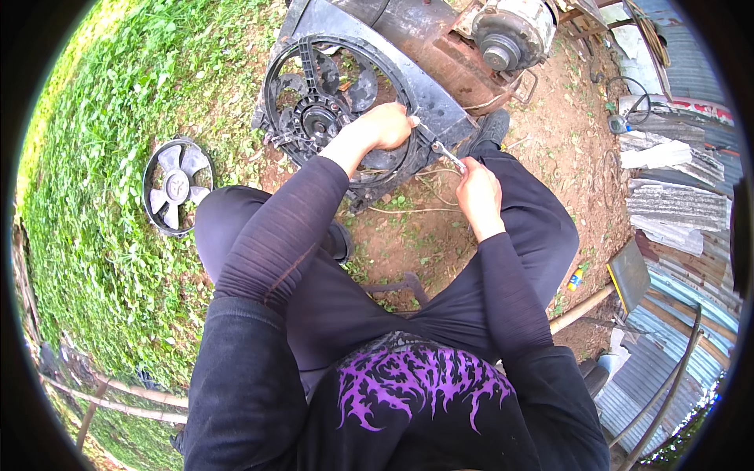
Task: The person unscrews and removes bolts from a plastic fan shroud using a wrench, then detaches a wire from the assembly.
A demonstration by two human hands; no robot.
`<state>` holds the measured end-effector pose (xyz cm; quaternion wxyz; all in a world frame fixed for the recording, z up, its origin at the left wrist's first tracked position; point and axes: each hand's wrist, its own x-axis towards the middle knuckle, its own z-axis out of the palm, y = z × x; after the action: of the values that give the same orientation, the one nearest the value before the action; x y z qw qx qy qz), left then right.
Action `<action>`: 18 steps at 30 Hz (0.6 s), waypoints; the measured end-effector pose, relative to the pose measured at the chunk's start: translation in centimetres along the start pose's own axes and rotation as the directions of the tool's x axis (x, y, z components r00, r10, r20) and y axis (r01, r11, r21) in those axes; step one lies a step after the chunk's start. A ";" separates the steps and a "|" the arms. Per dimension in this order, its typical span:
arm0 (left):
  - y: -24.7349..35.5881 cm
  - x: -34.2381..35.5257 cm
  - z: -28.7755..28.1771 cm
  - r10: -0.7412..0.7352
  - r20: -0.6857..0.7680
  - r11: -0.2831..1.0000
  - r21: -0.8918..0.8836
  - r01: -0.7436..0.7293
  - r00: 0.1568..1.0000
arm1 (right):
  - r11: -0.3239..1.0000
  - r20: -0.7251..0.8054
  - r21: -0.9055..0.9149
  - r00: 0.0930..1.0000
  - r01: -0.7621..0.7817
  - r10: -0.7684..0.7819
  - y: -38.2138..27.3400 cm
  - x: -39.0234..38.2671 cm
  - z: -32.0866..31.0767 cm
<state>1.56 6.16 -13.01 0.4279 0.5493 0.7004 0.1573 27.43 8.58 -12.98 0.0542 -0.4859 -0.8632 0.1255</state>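
Observation:
A black radiator fan shroud (436, 102) leans in front of me, with a bladed fan (318, 118) inside its round ring. My left hand (385, 125) is closed at the right side of the ring, its fingers curled over the rim and partly hidden. In my right hand (479, 192) is a metal wrench (449, 155). The wrench's far end meets the shroud's lower right edge, close to my left hand. What sits in its jaw is too small to make out.
A smaller ringed fan (177, 187) lies on the grass to the left. Beyond the shroud are a rusty metal cylinder (416, 39) and a motor with a pulley (510, 35). Corrugated sheets (675, 204) and a wooden-handled tool (581, 308) lie at right.

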 end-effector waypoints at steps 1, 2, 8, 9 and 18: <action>0.0 0.0 0.0 -0.006 -0.007 1.000 -0.005 0.006 1.000 | 0.997 0.004 -0.066 0.999 0.039 -0.038 -0.1 0.5 -0.6; 0.0 0.0 0.0 -0.005 -0.006 1.000 0.003 0.005 1.000 | 0.989 0.011 -0.129 0.997 0.077 -0.076 -0.3 1.1 -1.1; 0.3 -0.1 -0.4 0.005 0.032 0.999 0.032 -0.006 0.999 | 0.642 0.217 -0.491 0.796 0.589 -0.565 -6.2 8.2 -4.5; 0.4 -0.2 -0.4 0.008 0.034 0.999 0.036 -0.010 0.999 | 0.620 0.311 -0.512 0.801 0.594 -0.511 -7.5 8.8 -5.1; -0.3 0.1 -0.1 -0.014 0.012 1.000 -0.022 0.015 1.000 | 0.783 0.127 -0.445 0.896 0.435 -0.425 -4.5 9.0 -8.5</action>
<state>1.33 6.20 -13.19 0.4393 0.5403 0.7000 0.1586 20.90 15.40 -3.82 -0.0441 -0.2739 -0.9561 -0.0944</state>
